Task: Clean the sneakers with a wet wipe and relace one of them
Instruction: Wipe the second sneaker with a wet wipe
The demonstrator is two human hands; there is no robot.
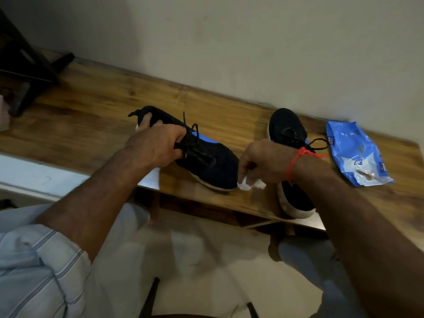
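Black knit sneaker [202, 159] lies on the wooden bench [96, 115], angled with its toe toward the bench's near edge, probably so the white sole rim at the toe faces the wiping hand. The left hand [156, 143] grips it at the collar and laces, fingers curled round the opening, likely to keep it from sliding under pressure. The right hand [263, 161] pinches a crumpled white wet wipe [249, 184] in bent fingers, touching or just beside that toe. A second sneaker [289, 134] sits on the bench behind the right wrist, apparently waiting, and the blue wipes packet [358, 154] lies beyond it, near the wall.
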